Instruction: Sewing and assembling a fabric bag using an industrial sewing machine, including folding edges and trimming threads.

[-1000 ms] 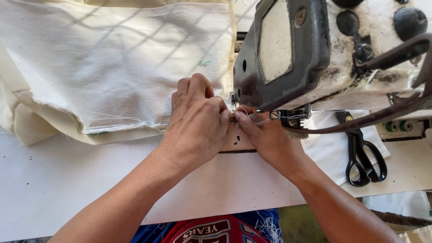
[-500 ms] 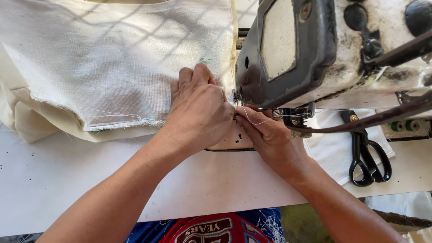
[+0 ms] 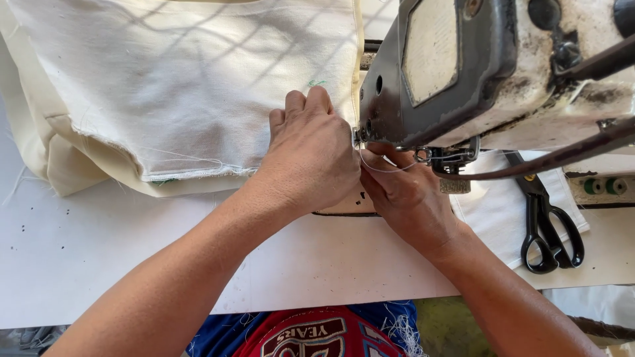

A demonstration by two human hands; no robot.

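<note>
My left hand [image 3: 309,155] lies knuckles up on the edge of a cream canvas cloth [image 3: 185,92], pressing it down just left of the needle area. My right hand [image 3: 403,195] is tucked under the head of a worn dark sewing machine [image 3: 489,73], fingertips pinched on a thin white thread [image 3: 387,169] that runs from the needle. The needle itself is hidden behind my fingers and the machine head.
Black-handled scissors [image 3: 549,228] lie on a white cloth [image 3: 489,218] at the right. The white table [image 3: 99,264] stretches toward me and to the left. Folded layers of the canvas hang at the far left [image 3: 40,152].
Both hands have shifted slightly up toward the needle, and the thread now shows stretched between my fingers and the machine head.
</note>
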